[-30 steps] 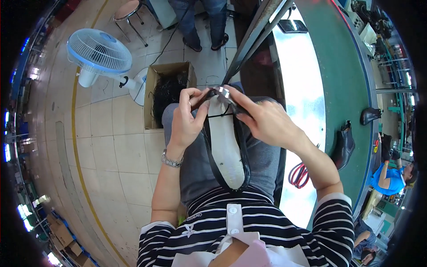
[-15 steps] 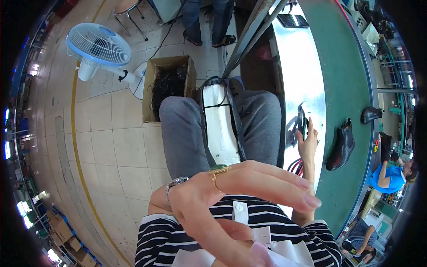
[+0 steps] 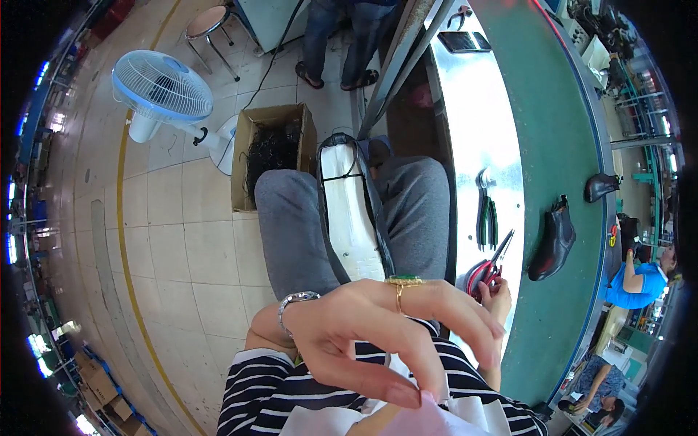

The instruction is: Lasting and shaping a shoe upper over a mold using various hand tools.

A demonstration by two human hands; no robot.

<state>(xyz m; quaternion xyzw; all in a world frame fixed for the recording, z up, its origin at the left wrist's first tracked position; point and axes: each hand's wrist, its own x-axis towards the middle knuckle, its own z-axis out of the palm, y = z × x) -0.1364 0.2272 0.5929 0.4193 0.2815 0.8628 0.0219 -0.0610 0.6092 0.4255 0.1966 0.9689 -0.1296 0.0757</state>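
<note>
My left hand [image 3: 363, 320], with a gold ring and a wrist bracelet, is raised close to the camera. Its thumb and a finger pinch the edge of a pale pink cloth [image 3: 429, 420] near the lower edge. At the side of the metal worktop [image 3: 483, 131], my right hand [image 3: 496, 296] has its fingers around the red handles of scissors [image 3: 500, 251], blades pointing away from me. Just beyond them lie green-handled pincers [image 3: 486, 218]. Between my thighs rests a long white block with black straps [image 3: 345, 203].
Right of the worktop runs a green conveyor belt [image 3: 542, 145] with a black ankle boot [image 3: 555, 243] and another boot [image 3: 601, 187]. A phone [image 3: 464, 42] lies at the worktop's far end. On the left are a cardboard box [image 3: 243, 163] of black scraps and a fan [image 3: 163, 86].
My right hand has moved nearer to me from beside the pincers and closed on the scissors. My left thumb and finger have come together on the pale pink cloth.
</note>
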